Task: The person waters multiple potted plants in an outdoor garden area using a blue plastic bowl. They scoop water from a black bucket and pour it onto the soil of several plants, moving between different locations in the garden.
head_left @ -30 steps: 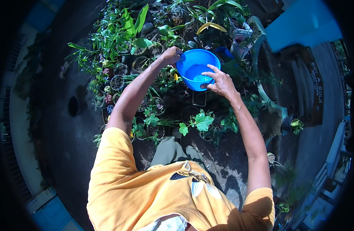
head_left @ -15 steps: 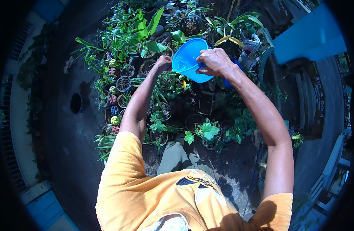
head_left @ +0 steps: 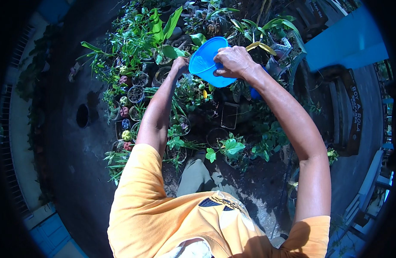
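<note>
A blue plastic dipper (head_left: 210, 55) hangs tilted over the potted plants, its wide mouth turned up and to the left. My right hand (head_left: 236, 62) is closed on its right side; the fingers partly hide the grip. Just left of the dipper's lower rim, my left hand (head_left: 180, 64) reaches in among the leaves. Its fingers are curled together, and whatever they hold is hidden. Beneath that hand sits a round pot (head_left: 162, 74) of soil, with a broad-leaved green plant (head_left: 170, 28) rising beyond it.
Several small pots stand along the left, beside a row of coloured knobbly ornaments (head_left: 124, 112). A leafy plant (head_left: 232, 147) grows near my legs. At the upper right is a large blue panel (head_left: 346, 41), with a dark wooden bench (head_left: 351, 116) below it. A dark round opening (head_left: 82, 116) shows in the pavement at left.
The dipper and my right hand have shifted slightly up and to the left. My left hand has also moved a little farther away, still beside the dipper.
</note>
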`<state>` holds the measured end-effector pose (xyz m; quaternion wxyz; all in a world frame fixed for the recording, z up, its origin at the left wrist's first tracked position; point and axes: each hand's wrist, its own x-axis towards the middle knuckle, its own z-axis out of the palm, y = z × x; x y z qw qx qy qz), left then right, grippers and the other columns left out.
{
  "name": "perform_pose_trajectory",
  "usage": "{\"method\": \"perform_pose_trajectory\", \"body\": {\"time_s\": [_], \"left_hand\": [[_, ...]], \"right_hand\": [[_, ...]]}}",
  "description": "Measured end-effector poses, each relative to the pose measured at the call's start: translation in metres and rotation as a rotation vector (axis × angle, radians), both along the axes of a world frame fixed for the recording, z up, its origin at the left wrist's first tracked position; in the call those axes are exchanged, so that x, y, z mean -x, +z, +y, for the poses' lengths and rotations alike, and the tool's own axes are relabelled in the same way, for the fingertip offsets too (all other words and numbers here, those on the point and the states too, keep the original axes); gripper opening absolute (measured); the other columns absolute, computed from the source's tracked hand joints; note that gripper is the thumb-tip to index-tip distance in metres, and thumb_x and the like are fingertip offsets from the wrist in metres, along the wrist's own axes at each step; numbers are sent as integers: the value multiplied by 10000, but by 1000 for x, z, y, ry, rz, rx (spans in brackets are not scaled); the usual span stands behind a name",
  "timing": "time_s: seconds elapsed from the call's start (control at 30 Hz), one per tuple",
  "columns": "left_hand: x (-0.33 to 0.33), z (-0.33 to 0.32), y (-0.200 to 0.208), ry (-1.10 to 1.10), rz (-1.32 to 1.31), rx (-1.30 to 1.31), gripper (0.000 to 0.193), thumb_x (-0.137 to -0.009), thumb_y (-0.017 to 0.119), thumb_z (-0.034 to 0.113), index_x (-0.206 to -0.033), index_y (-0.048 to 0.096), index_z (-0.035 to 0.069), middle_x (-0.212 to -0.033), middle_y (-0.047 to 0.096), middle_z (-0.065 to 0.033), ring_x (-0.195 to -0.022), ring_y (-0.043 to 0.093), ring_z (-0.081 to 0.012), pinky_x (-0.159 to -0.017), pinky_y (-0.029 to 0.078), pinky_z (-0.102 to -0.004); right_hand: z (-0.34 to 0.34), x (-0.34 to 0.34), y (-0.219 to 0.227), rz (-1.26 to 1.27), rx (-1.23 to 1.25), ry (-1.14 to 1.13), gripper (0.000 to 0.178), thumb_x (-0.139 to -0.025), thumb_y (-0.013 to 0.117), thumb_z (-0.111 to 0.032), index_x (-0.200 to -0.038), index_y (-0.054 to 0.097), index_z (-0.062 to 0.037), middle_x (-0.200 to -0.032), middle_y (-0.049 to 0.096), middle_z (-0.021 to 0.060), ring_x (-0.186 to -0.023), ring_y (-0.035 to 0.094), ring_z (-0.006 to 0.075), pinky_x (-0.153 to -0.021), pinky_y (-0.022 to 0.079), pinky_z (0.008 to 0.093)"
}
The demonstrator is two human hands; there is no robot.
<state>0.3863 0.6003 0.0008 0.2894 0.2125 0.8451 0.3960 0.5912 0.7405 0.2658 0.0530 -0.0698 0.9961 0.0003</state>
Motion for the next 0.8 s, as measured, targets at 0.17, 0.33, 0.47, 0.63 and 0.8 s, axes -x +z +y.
{"method": "perform_pose_trajectory", "body": {"time_s": [0.17, 0.33, 0.47, 0.63, 0.8], "left_hand": [[-4, -9, 15, 34, -13, -93, 143, -656, 701, 122, -792, 730, 87, -632, 665, -64, -561, 624, -128, -606, 521, -308], [0, -15, 22, 96, -52, -153, 133, -702, 723, 154, -813, 733, 82, -630, 662, -57, -530, 608, -113, -551, 498, -275], [12, -26, 21, 79, -113, -133, 140, -771, 690, 117, -869, 702, 18, -735, 666, -69, -620, 634, -140, -595, 549, -305], [38, -48, 14, 68, -201, -261, 189, -702, 693, 70, -886, 715, 37, -734, 682, -58, -600, 632, -127, -553, 516, -266], [80, -60, 14, 37, 94, -62, 314, -693, 648, 27, -1001, 702, 50, -797, 688, -42, -691, 609, -98, -611, 520, -283]], "right_hand": [[7, -2, 5, 22, 76, -26, 344, -675, 728, -383, -913, 705, -135, -915, 635, 102, -845, 641, 301, -730, 526, 426], [10, 2, 2, 31, 58, 11, 346, -691, 723, -389, -925, 701, -135, -867, 595, 92, -814, 636, 296, -701, 527, 424], [3, 18, -2, 16, 15, 68, 341, -685, 721, -385, -914, 695, -134, -881, 600, 96, -822, 634, 300, -698, 524, 431], [-23, 64, -16, -51, -83, 94, 354, -664, 725, -391, -917, 690, -145, -902, 610, 99, -835, 634, 306, -692, 522, 437], [-48, 107, -28, -25, -116, 113, 322, -629, 706, -352, -850, 701, -118, -834, 670, 133, -782, 657, 319, -679, 538, 434]]}}
